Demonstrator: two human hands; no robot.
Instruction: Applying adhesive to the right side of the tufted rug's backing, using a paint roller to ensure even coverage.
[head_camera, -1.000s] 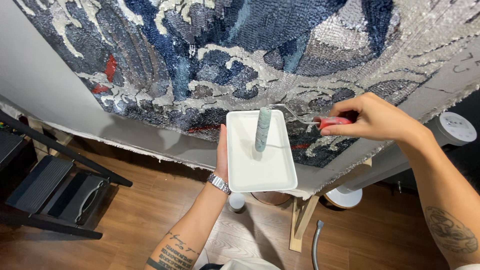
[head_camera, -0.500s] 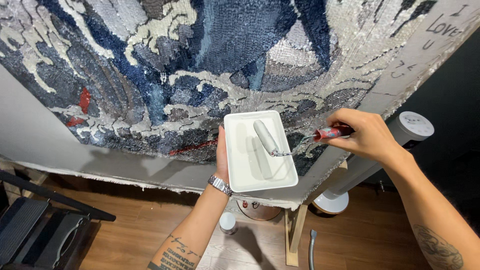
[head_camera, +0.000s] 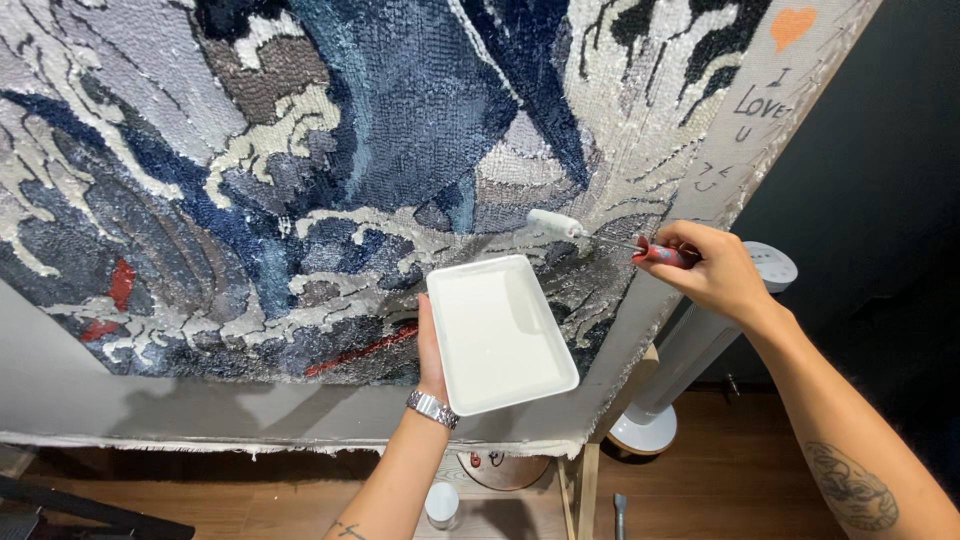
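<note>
A small white foam roller on a red handle is pressed to the blue-and-grey tufted rug backing — right hand grip closed on it. The shallow white plastic tray is held underneath by the left hand. Judged: spreading step — even strokes needed.

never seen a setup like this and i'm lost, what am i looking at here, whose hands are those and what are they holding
There is no machine here. The one picture comes from a camera worn on a person's head, looking at their own two bare hands. In front of them a big tufted rug in blues, greys and white, with a few red marks, is stretched on a wooden frame. The left hand, with a metal wristwatch, holds up a white rectangular tray. The right hand grips the red handle of a small paint roller, whose white head lies against the rug. Below are a wooden floor, a white column fan and a small white-capped container.
</note>
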